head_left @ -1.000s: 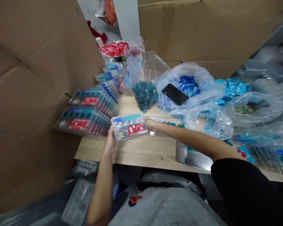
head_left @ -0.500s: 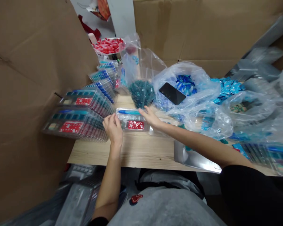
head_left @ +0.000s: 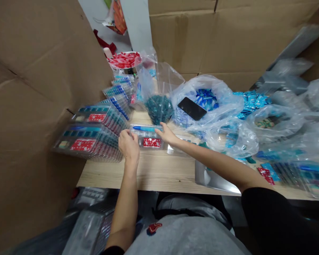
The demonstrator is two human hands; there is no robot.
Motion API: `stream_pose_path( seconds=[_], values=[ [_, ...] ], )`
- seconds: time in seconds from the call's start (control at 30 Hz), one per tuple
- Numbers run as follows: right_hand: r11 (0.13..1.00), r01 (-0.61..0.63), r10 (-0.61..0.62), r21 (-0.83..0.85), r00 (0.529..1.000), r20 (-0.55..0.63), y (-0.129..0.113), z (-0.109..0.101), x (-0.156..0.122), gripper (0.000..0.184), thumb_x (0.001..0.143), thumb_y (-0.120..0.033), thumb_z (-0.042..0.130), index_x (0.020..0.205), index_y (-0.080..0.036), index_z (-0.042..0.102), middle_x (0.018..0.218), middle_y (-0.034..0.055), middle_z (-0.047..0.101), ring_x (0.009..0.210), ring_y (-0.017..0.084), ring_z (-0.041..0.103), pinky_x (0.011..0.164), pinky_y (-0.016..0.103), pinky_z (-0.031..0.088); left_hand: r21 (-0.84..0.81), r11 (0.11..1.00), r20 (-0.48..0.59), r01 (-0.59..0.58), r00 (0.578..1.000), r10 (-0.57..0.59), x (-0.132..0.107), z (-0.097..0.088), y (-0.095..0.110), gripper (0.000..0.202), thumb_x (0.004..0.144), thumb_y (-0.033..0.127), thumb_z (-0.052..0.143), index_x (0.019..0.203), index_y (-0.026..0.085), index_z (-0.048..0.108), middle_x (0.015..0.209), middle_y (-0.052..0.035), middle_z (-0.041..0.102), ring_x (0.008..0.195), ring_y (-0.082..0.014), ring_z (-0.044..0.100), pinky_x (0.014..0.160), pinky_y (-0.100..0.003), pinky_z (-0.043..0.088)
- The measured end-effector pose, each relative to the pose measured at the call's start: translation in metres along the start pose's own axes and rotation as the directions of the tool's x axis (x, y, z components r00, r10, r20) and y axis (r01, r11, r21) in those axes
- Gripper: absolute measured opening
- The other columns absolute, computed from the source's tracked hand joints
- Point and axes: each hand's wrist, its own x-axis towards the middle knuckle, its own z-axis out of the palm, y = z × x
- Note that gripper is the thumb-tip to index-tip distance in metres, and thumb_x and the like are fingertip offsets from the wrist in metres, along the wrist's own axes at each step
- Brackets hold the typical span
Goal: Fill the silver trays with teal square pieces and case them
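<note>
Holding a clear plastic box (head_left: 147, 137) on the table (head_left: 154, 173)
Left hand (head_left: 129, 146) curled over one end — right hand (head_left: 167, 134) spread against the other.

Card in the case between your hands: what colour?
The card is red with white markings; head view.

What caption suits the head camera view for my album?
Left hand and right hand touch a clear plastic case on a wooden table, beside stacked cases.

A wooden table (head_left: 159, 173) holds stacked clear cases (head_left: 89, 141) and plastic bags (head_left: 228, 141).
</note>
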Motion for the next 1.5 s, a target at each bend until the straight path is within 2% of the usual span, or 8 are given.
stream_pose_path(
  seconds=[0.2, 0.4, 0.77, 0.97, 1.1, 1.23, 1.33, 1.5],
  values=[
    [0.995, 0.091, -0.089, -0.044, 0.996, 0.028, 0.005, -0.005, -0.003, 0.071, 0.087, -0.023, 0.062, 0.147, 0.001, 0.032, 0.155, 0.0278, 0.033, 0.146, 0.03, 0.033, 0.119, 0.041, 0.027, -0.209, 0.975, 0.014, 0.072, 0.997, -0.071, -0.008, -0.011, 0.008, 0.015, 0.078, 0.013, 0.055, 0.088, 0.021, 0.046, 0.097, -0.008, 0.062, 0.103, -0.0257, 0.061, 0.093, -0.04, 0.044],
    [0.967, 0.245, -0.243, -0.07, 0.97, 0.027, -0.004, -0.028, -0.015, 0.067, 0.083, -0.029, 0.069, 0.141, -0.006, 0.045, 0.158, 0.0232, 0.029, 0.153, 0.028, 0.015, 0.123, 0.045, 0.018, -0.54, 0.793, 0.154, 0.282, 0.959, -0.237, 0.0, -0.012, 0.002, 0.018, 0.079, 0.014, 0.047, 0.096, 0.02, 0.044, 0.075, 0.0023, 0.062, 0.045, -0.0089, 0.051, 0.048, -0.022, 0.041],
    [0.907, 0.395, -0.414, 0.143, 0.899, 0.141, -0.022, -0.071, -0.071, 0.031, 0.098, -0.034, 0.046, 0.109, -0.013, 0.067, 0.112, 0.012, 0.07, 0.097, 0.018, 0.068, 0.093, 0.037, 0.054, -0.792, 0.323, 0.471, 0.518, 0.855, -0.218, -0.016, -0.018, 0.033, 0.008, 0.078, 0.019, 0.066, 0.083, 0.017, 0.06, 0.065, 0.005, 0.064, 0.046, -0.0039, 0.049, 0.045, -0.014, 0.041],
    [0.899, 0.349, -0.374, 0.264, 0.926, 0.05, -0.013, -0.081, -0.106, 0.045, 0.083, -0.02, 0.07, 0.126, -0.016, 0.057, 0.131, 0.013, 0.06, 0.113, 0.019, 0.061, 0.103, 0.038, 0.049, -0.587, 0.232, 0.805, 0.776, 0.59, 0.062, -0.067, -0.023, 0.081, 0.017, 0.091, 0.014, 0.051, 0.08, 0.014, 0.065, 0.061, 0.0034, 0.058, 0.038, -0.0011, 0.038, 0.036, -0.011, 0.033],
    [0.867, 0.354, -0.41, 0.35, 0.907, 0.097, -0.004, -0.098, -0.133, 0.019, 0.084, -0.02, 0.067, 0.101, -0.015, 0.062, 0.092, 0.0042, 0.069, 0.08, 0.012, 0.066, 0.081, 0.029, 0.056, -0.44, 0.295, 0.892, 0.848, 0.378, 0.246, -0.106, -0.02, 0.103, 0.021, 0.093, 0.019, 0.053, 0.076, 0.014, 0.065, 0.062, 0.0021, 0.057, 0.037, -0.0017, 0.035, 0.03, -0.011, 0.024],
    [0.848, 0.383, -0.395, 0.365, 0.918, -0.046, 0.005, -0.13, -0.165, 0.01, 0.085, -0.019, 0.064, 0.081, -0.016, 0.055, 0.071, -0.0017, 0.066, 0.06, 0.007, 0.06, 0.059, 0.021, 0.052, -0.373, 0.346, 0.904, 0.861, 0.252, 0.347, -0.127, -0.012, 0.109, 0.022, 0.093, 0.029, 0.059, 0.081, 0.014, 0.069, 0.08, -0.006, 0.071, 0.062, -0.011, 0.065, 0.053, -0.019, 0.054],
    [0.852, 0.429, -0.368, 0.3, 0.898, -0.239, 0.015, -0.16, -0.188, 0.009, 0.087, -0.015, 0.059, 0.081, -0.016, 0.052, 0.067, -0.0023, 0.064, 0.057, 0.007, 0.06, 0.053, 0.019, 0.049, -0.436, 0.316, 0.873, 0.843, 0.311, 0.375, -0.128, -0.01, 0.102, 0.034, 0.094, 0.045, 0.055, 0.086, 0.017, 0.073, 0.094, -0.0071, 0.075, 0.084, -0.0175, 0.071, 0.072, -0.028, 0.06],
    [0.883, 0.389, -0.27, 0.264, 0.879, -0.392, 0.035, -0.189, -0.209, 0.01, 0.084, -0.013, 0.061, 0.081, -0.016, 0.053, 0.058, -0.0052, 0.059, 0.048, 0.005, 0.053, 0.043, 0.017, 0.039, -0.679, 0.346, 0.726, 0.648, 0.521, 0.45, -0.13, -0.019, 0.092, 0.045, 0.072, 0.061, 0.075, 0.092, 0.021, 0.074, 0.089, -0.0058, 0.076, 0.073, -0.0177, 0.071, 0.059, -0.026, 0.059]
  ],
)
